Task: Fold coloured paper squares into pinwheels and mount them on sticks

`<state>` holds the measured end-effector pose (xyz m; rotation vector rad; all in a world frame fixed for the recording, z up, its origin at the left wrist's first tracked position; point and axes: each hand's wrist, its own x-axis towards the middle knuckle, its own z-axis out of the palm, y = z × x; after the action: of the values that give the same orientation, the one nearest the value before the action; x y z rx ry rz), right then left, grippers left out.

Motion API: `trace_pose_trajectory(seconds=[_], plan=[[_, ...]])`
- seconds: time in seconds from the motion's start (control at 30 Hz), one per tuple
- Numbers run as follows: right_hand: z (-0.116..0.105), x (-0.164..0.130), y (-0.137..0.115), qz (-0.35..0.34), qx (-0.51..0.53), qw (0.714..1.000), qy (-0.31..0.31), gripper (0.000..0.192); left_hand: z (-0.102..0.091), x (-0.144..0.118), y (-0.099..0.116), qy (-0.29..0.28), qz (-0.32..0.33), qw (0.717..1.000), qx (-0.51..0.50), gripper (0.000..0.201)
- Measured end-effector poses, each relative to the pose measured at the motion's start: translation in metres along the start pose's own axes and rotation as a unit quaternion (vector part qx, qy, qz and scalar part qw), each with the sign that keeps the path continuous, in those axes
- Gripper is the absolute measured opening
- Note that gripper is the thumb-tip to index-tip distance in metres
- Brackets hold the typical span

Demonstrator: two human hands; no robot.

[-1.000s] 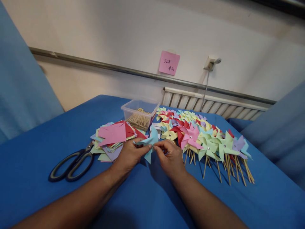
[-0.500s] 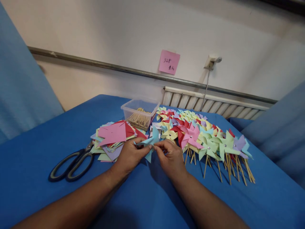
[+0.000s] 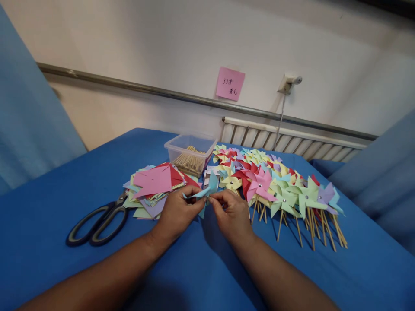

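Between my hands is a light-blue paper pinwheel (image 3: 212, 183), its blades curled and tilted over the table. My left hand (image 3: 181, 207) is closed, pinching the paper at its left side. With thumb and forefinger together, my right hand (image 3: 231, 211) grips it near the centre; any small part between those fingertips is hidden. Just left of my left hand lies a stack of cut paper sheets (image 3: 152, 181), a pink one on top. Finished pinwheels on sticks (image 3: 285, 198) in several colours lie to the right of my right hand.
Black-handled scissors (image 3: 97, 224) lie left of the paper stack, blades partly under it. A clear plastic box (image 3: 170, 151) of wooden sticks (image 3: 191, 160) stands behind. The blue-covered table (image 3: 42, 224) meets a wall with a radiator (image 3: 259, 134) and pink note (image 3: 230, 84).
The pinwheel has turned slightly between my fingers; its lower blade, which pointed down before, now shows less. Both hands stay in nearly the same place.
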<state>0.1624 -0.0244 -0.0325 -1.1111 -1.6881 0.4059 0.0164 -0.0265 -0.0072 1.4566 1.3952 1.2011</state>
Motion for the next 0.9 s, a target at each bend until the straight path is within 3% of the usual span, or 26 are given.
trace_pose_trajectory(seconds=[0.3,0.57,0.9], plan=[[0.0016,-0.0016,-0.0029,0.018,-0.012,1.0,0.005,0.012,-0.0009,-0.0031,0.0003,0.025,0.077,0.995,0.063,0.007],[0.0014,-0.0028,-0.006,0.007,-0.046,0.999,0.008,0.013,-0.0005,-0.0047,0.0028,0.032,0.074,0.995,0.062,0.009],[0.0005,-0.0025,-0.0064,0.019,-0.013,1.0,0.013,0.013,-0.0012,-0.0056,0.0055,0.033,0.082,0.994,0.059,0.011]])
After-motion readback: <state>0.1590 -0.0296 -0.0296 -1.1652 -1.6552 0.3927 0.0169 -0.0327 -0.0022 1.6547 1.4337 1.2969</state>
